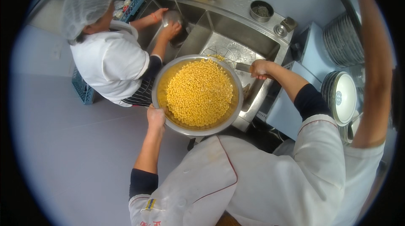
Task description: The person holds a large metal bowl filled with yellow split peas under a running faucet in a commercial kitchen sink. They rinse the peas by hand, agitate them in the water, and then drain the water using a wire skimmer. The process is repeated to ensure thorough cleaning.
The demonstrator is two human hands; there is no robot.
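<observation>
My left hand [156,118] grips the near left rim of a large steel bowl [236,112], which is filled with yellow beans or kernels [200,93]. By its handle, my right hand [261,69] holds a round wire strainer [228,52]. A few yellow pieces lie in the strainer, just behind the bowl's far rim, over the right sink basin [250,43]. The bowl's near rim is close to my white jacket. The bowl hides part of the strainer.
A co-worker in a hairnet [87,7] washes a metal vessel [175,30] under running water at left. Another person's arm [375,61] rises at right, beside stacked plates [343,39] and bowls [345,98]. A round metal tin [261,11] stands on the sink ledge.
</observation>
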